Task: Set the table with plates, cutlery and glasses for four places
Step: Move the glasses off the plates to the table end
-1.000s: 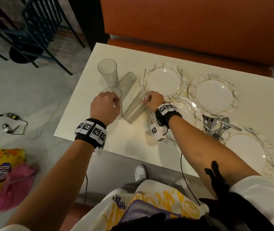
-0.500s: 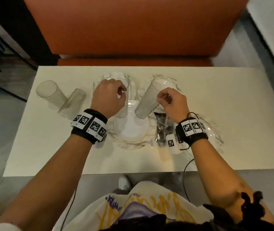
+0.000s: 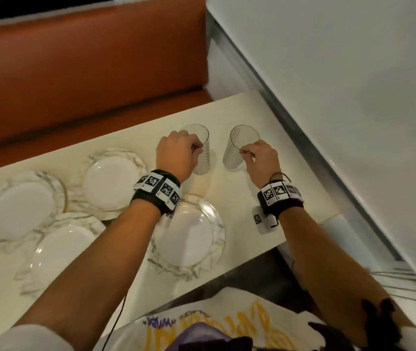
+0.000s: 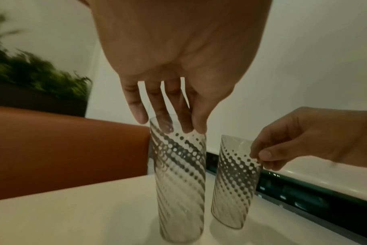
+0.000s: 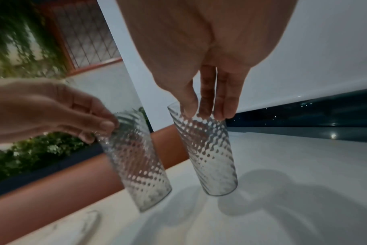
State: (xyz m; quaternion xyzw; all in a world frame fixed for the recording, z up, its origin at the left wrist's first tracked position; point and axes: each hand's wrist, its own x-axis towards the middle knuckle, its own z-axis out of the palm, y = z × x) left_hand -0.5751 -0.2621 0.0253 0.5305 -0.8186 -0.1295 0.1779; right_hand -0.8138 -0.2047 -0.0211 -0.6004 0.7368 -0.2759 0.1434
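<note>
Your left hand (image 3: 176, 154) pinches rim of left glass (image 3: 201, 150), right hand (image 3: 262, 160) pinches right glass (image 3: 238, 148); both glasses upright, side by side at worktop (image 3: 247, 198) far corner beyond four plates (image 3: 189, 234).

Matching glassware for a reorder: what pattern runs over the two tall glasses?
Clear glass with diagonal, spiralling rows of dots; the left wrist view shows it best.

Both bare forearms reach up the frame, marker bands on the wrists. The left hand (image 3: 176, 154) and right hand (image 3: 261, 159) sit at centre frame, each with fingertips pinched together, pointing downward.
</note>
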